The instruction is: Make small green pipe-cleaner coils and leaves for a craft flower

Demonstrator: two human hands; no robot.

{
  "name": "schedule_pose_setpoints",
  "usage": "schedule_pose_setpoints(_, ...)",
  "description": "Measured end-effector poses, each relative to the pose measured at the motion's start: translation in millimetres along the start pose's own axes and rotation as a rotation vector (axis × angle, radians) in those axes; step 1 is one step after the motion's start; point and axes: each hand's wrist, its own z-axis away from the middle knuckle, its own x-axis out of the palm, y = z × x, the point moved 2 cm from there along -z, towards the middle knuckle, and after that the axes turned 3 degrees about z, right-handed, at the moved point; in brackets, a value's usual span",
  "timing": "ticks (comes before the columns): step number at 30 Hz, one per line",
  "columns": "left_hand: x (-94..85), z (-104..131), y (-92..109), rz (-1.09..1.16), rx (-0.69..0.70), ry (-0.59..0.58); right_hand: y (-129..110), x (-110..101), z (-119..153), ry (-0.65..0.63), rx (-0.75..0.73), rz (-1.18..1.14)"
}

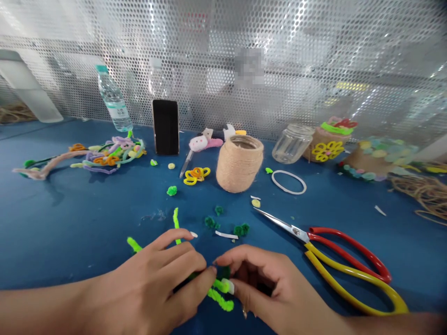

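Note:
Bright green fuzzy stems (220, 300) lie under and between my hands at the front middle, with other ends sticking up past my left fingers. My left hand (174, 274) is curled palm down over them, its fingers closed on the stems. The thumb and fingertips of my right hand (261, 284) close around the right-hand end of a green stem, near my left fingertips. Part of something dark green shows between my right fingers. Just beyond lie dark green pompoms (241, 229) and a white strip (226, 235).
Scissors (296, 232) with red and yellow handles lie at right. A twine-wrapped jar (240, 163), white ring (289, 182), glass jar (292, 144), decorated pots (328, 144), phone (165, 126), bottle (115, 102) and pipe-cleaner pile (115, 156) stand or lie farther back, before a perforated metal panel (209, 56).

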Motion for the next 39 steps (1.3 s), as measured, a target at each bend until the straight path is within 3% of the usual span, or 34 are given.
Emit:
schedule_pose_setpoints(7, 1.1, 1, 1, -0.012, -0.026, 0.073, 3, -1, -1, 0.049, 0.081, -0.028)
schedule_pose_setpoints(13, 3.0, 2, 5, -0.020, -0.016, 0.117, 5, -2, 1, 0.114, 0.040, -0.004)
schedule_pose_setpoints(22, 8.1, 6, -1, -0.018, -0.032, 0.045, 1, -1, 1, 0.046, 0.037, -0.050)
schedule_pose_setpoints(32, -6.1, -2, 3, -0.009, -0.016, 0.123, -1, -2, 3, 0.087, -0.011, -0.012)
schedule_pose_setpoints(39, -0.8, 0, -2, 0.012, -0.031, 0.000, -4, -4, 2, 0.079, -0.003, -0.187)
